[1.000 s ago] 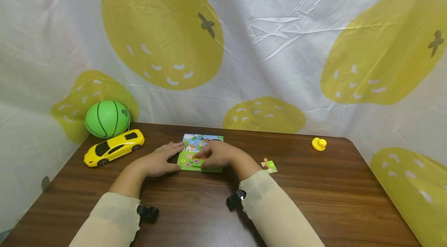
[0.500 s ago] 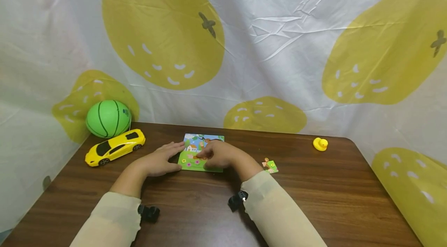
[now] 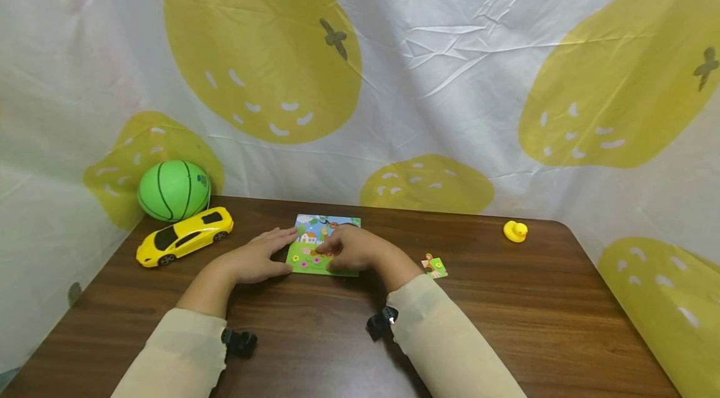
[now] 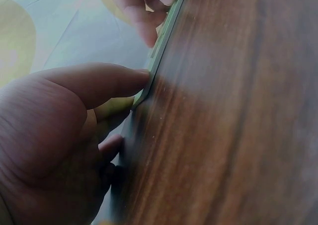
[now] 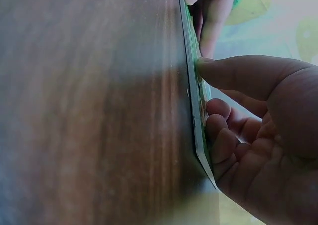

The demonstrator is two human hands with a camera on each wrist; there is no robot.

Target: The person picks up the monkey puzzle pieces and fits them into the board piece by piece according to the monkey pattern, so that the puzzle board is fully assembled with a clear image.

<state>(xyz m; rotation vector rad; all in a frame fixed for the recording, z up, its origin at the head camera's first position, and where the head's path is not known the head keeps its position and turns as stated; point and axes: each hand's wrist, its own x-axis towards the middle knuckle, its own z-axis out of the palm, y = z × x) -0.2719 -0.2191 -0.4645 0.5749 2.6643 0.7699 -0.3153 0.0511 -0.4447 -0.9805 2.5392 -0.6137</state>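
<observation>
A jigsaw puzzle board (image 3: 306,265) with a picture of a house, flowers and green grass lies flat near the table's back edge. My left hand (image 3: 253,260) rests at its left side, fingers reaching along the edge and the thumb touching the near left corner. Over the right half is my right hand (image 3: 357,249), its thumb (image 5: 238,76) touching the board near the front edge and its other fingers bent on top. Whether it pinches a piece is hidden by the hand. A loose puzzle piece (image 3: 437,267), green with a yellow flower, lies right of the right wrist.
A yellow toy car (image 3: 185,237) stands at the left of the brown wooden table (image 3: 315,348), with a green ball (image 3: 174,190) behind it. A yellow rubber duck (image 3: 514,231) sits near the back right corner. A white curtain (image 3: 427,104) with yellow fruit prints hangs behind.
Both hands stay on the board almost as before. Only a slight shift of the whole head view shows; the loose piece, car, ball and duck stay in place.
</observation>
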